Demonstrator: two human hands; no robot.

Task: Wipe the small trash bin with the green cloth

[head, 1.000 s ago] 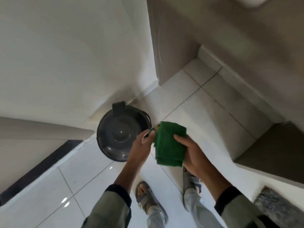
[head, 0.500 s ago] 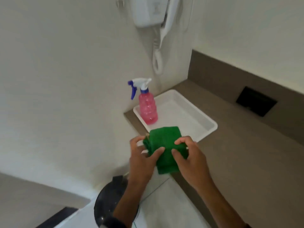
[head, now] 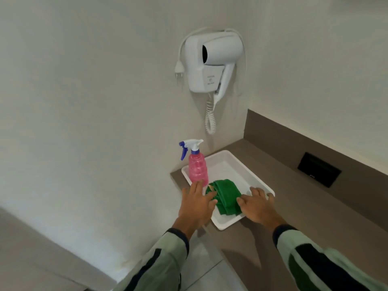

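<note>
The folded green cloth lies in a shallow white tray on the brown counter. My left hand is palm down at the cloth's left edge, fingers spread, thumb side touching the fabric. My right hand is flat at the cloth's right edge, fingers apart over the tray's near rim, thumb against the cloth. Neither hand is closed around it. The small trash bin is out of view.
A pink spray bottle with a blue-and-white trigger stands in the tray's left corner, just beyond my left hand. A white wall-mounted hair dryer hangs above. The brown counter runs right, with a black socket plate on its backsplash.
My view rose from the floor and the dark bin to the counter. Both hands carried the cloth up and forward and set it down in the tray, then loosened their grip.
</note>
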